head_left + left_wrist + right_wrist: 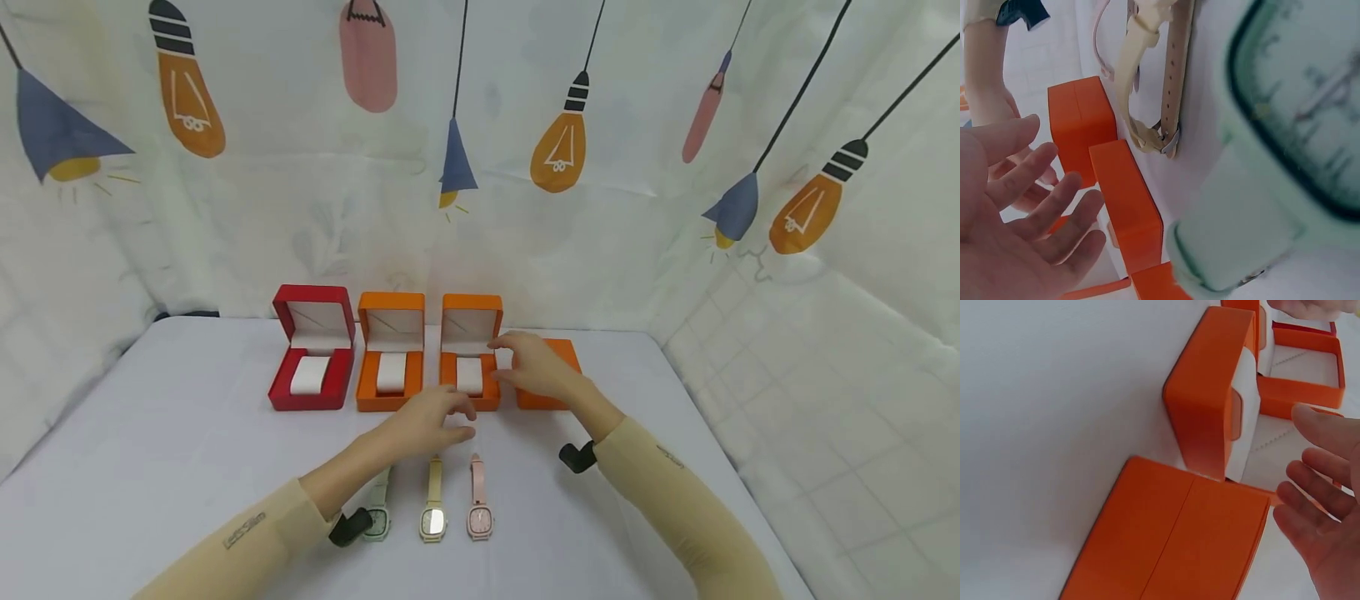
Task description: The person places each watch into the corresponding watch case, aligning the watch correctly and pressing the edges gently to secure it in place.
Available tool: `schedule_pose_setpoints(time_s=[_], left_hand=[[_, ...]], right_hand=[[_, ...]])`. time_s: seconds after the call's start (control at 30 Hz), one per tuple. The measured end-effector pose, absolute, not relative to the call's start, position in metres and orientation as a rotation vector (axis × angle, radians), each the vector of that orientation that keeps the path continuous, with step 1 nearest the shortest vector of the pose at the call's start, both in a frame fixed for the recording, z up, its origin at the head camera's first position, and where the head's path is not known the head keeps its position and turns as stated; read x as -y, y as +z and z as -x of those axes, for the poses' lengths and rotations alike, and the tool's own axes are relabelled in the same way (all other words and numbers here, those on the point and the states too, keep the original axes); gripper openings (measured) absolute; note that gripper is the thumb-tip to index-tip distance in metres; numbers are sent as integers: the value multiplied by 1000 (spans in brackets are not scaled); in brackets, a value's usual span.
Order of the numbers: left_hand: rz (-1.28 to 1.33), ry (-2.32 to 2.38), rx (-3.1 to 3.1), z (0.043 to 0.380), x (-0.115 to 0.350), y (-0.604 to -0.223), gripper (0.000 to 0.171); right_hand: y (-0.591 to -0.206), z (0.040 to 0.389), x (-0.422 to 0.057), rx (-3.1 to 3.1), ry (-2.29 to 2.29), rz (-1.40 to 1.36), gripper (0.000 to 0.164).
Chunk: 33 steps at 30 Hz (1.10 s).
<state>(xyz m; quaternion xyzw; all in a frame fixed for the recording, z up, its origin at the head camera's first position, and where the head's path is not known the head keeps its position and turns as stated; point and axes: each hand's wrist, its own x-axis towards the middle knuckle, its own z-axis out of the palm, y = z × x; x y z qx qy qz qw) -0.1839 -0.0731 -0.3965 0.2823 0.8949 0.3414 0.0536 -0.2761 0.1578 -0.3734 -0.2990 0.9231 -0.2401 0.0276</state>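
Nothing is held in my left hand [431, 422]; its fingers are loosely bent in front of two orange watch boxes with raised lids, the middle one [369, 385] and the right one [491, 387]. My right hand [536, 364] hovers by the right open box, fingers spread and apart in the right wrist view. Partly behind that hand stands a closed orange box [1166, 537]. Each open box has a white cushion [469, 377]. Below the left hand lie a green watch [377, 523], a yellow watch [432, 522] and a pink watch [480, 522].
At the left of the row, a red watch box [341, 383] stands with its lid up and a white cushion inside. A white cloth covers the table [187, 458]. Behind it hangs a curtain [300, 225] printed with lamps and bulbs.
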Motion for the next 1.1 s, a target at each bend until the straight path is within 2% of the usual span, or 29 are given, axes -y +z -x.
schedule_pose_setpoints(time_s=[0.2, 0.67, 0.97, 1.1], left_hand=[[-877, 992, -2711, 173, 76, -401, 9], [-958, 914, -2694, 152, 69, -406, 13], [-958, 853, -2659, 137, 66, -408, 15], [-938, 820, -2673, 132, 64, -405, 17]], right_hand=[[-375, 284, -141, -2783, -682, 922, 50], [-378, 295, -123, -2784, -436, 827, 57], [-381, 300, -119, -2753, -372, 811, 54], [-383, 304, -119, -2727, -341, 821, 60]])
